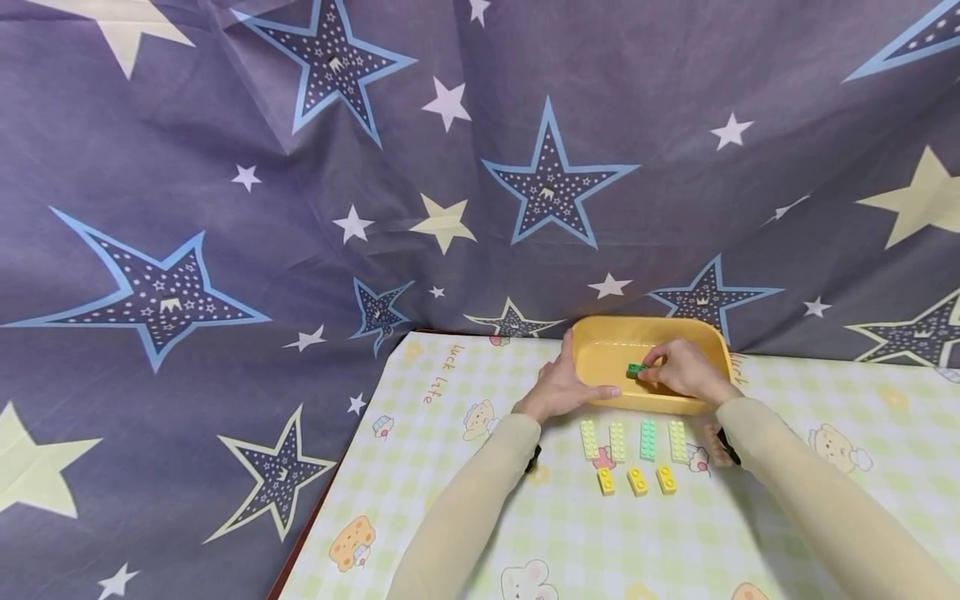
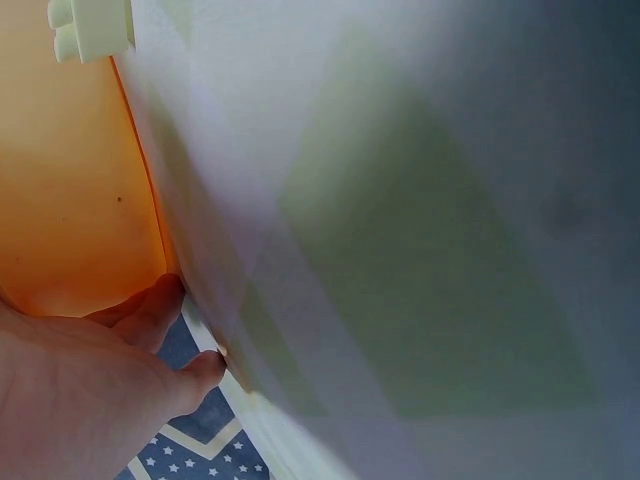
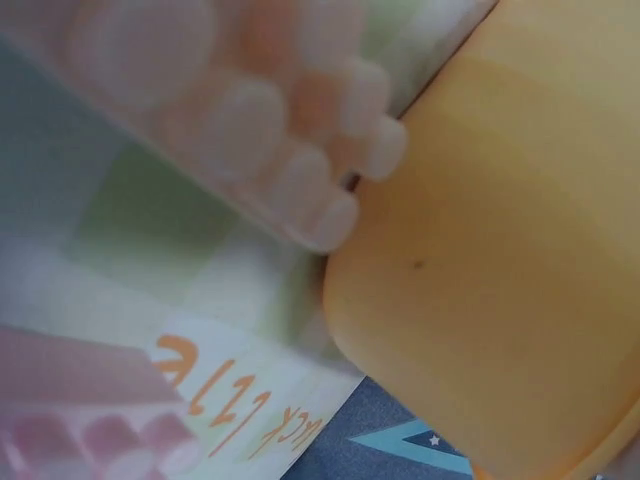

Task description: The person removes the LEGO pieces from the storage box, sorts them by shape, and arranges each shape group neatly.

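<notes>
A yellow plastic bin (image 1: 651, 405) stands at the back of the table. My left hand (image 1: 558, 385) holds its front left corner, thumb across the front rim and fingers along the left side. In the left wrist view, fingertips (image 2: 152, 312) lie against the bin's orange-looking wall (image 2: 80, 180). Inside the bin, my right hand (image 1: 681, 368) pinches a small dark green toy brick (image 1: 635, 370) between thumb and fingers. The right wrist view shows the bin's outer wall (image 3: 480, 220), but neither the hand's fingers nor the green brick.
Before the bin lie pale yellow long bricks (image 1: 588, 440), a mint green brick (image 1: 647, 440) and a peach brick (image 1: 717, 446) partly behind the right wrist. Nearer are three small yellow bricks (image 1: 637, 482). A star-patterned curtain (image 1: 420, 167) hangs behind the checked tablecloth (image 1: 420, 500).
</notes>
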The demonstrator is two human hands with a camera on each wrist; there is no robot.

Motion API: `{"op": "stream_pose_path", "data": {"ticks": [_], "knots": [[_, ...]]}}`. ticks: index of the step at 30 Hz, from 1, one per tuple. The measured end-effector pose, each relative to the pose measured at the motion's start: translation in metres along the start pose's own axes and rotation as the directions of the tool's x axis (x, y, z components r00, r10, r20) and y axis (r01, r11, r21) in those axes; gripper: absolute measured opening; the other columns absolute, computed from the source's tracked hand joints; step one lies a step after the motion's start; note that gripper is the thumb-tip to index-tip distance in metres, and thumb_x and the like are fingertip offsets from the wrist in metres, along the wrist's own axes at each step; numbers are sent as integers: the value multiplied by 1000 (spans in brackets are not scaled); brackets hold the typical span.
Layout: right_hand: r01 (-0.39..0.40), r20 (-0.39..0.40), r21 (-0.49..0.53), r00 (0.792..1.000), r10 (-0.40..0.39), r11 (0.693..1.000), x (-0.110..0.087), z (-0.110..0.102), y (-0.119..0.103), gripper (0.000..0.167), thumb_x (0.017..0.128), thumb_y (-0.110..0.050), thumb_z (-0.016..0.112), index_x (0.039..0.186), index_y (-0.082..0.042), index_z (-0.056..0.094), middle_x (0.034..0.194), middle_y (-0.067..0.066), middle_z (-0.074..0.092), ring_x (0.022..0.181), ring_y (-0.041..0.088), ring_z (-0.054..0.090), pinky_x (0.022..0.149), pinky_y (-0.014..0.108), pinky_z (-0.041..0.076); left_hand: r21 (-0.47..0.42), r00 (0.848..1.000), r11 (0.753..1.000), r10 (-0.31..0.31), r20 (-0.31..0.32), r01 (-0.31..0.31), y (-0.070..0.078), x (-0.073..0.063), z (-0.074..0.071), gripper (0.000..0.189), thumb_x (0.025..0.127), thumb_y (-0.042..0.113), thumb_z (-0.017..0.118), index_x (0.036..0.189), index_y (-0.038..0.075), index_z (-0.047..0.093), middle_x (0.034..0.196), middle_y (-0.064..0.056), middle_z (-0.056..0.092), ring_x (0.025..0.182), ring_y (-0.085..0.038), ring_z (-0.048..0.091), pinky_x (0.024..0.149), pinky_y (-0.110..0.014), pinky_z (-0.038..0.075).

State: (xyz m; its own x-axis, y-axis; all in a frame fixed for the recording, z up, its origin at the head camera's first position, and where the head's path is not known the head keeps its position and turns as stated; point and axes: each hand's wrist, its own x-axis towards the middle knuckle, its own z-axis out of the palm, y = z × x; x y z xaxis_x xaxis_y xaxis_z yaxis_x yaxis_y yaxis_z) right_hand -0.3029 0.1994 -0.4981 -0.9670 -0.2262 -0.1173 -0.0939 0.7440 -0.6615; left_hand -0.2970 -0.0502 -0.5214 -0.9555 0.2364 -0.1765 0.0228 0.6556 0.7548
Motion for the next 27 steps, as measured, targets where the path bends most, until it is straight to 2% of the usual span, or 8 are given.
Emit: {"op": "stream_pose_path", "data": {"ticks": [3, 9, 17, 21, 27], "knots": [[-10, -11, 29, 1000, 10, 1000, -1, 0, 0, 21, 98, -17, 80, 108, 2, 82, 96, 13, 76, 73, 19, 56, 63, 27, 43, 1, 1000, 1000, 0, 5, 0, -1, 1, 1, 143, 78, 65, 93, 177, 35, -6, 180, -11, 35, 167, -45, 28, 132, -62, 35], [-12, -43, 41, 999, 14, 999, -7, -3, -2, 25, 98, -20, 80, 111, 1, 82, 97, 14, 76, 76, 19, 55, 67, 27, 43, 1, 1000, 1000, -9, 10, 9, -1, 0, 2, 144, 77, 67, 93, 176, 36, -7, 180, -11, 35, 168, -45, 27, 132, -63, 34], [9, -83, 94, 997, -1, 996, -15, -8, -3, 30, 96, -22, 82, 112, 3, 82, 72, 0, 61, 65, 15, 49, 60, 25, 38, 7, 1000, 1000, 10, -1, -10, 1, -2, -1, 144, 77, 65, 93, 177, 32, -5, 178, -13, 38, 167, -47, 27, 133, -63, 33], [-1, -88, 115, 996, 11, 993, -19, -11, -5, 30, 96, -23, 83, 112, 2, 82, 67, -4, 56, 62, 13, 47, 58, 25, 38, 15, 1000, 1000, 5, -3, -5, 1, -2, -1, 144, 77, 66, 93, 177, 33, -6, 178, -13, 38, 166, -45, 30, 132, -62, 35], [26, -109, 131, 994, -11, 991, -28, -14, -9, 29, 96, -21, 82, 110, 4, 82, 62, -6, 51, 58, 11, 44, 55, 24, 35, 6, 1000, 1000, 4, 4, -4, 1, -1, -2, 144, 77, 66, 93, 177, 33, -5, 179, -14, 36, 166, -46, 30, 132, -63, 34]]}}
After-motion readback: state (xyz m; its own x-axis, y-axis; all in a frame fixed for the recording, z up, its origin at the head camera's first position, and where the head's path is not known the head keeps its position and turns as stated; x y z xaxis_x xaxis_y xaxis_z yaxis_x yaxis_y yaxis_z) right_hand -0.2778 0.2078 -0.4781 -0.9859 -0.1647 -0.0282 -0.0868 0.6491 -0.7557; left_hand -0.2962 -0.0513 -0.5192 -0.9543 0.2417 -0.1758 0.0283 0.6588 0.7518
